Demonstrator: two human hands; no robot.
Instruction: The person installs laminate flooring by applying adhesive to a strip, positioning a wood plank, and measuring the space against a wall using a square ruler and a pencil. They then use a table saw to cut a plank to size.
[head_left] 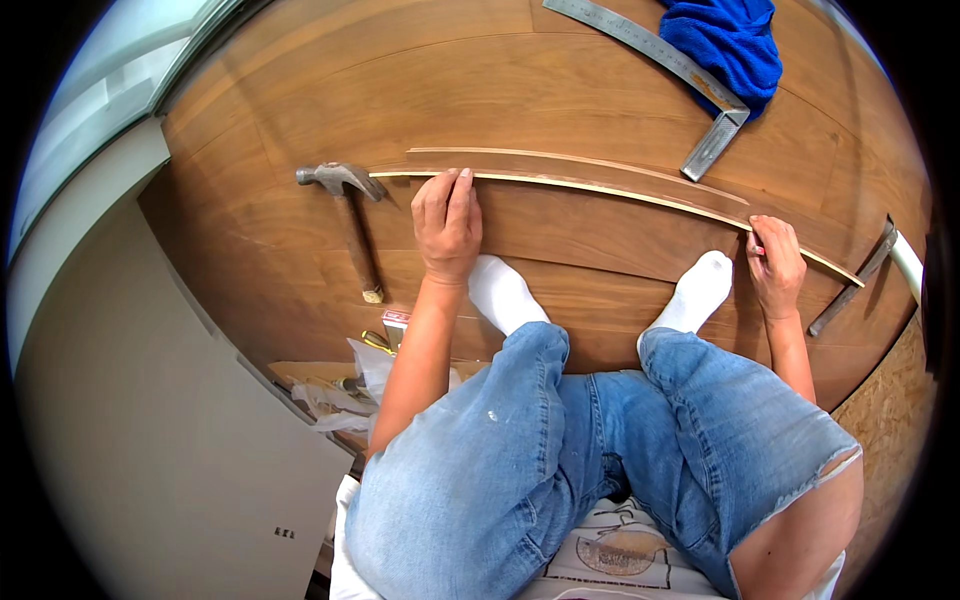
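Note:
My left hand (447, 222) is closed on a long, narrow wooden strip with a pale edge (600, 188), lying across the plank floor. My right hand (773, 262) grips the strip toward its right end, fingers curled; a small red detail shows between them, too small to name. A second thin wooden piece (560, 159) lies along the strip's far side. A claw hammer (355, 235) lies left of my left hand, head by the strip's left end. A flat metal bar (838, 312) lies beyond my right hand. My socked feet (703, 292) rest just below the strip.
A metal square (650, 48) and a blue cloth (728, 45) lie at the back. A white tube (906, 262) is at the right. Clear plastic (330, 400) and a yellow-handled tool (376, 342) lie lower left, beside a pale wall panel (170, 420). A glass pane (95, 100) edges the upper left.

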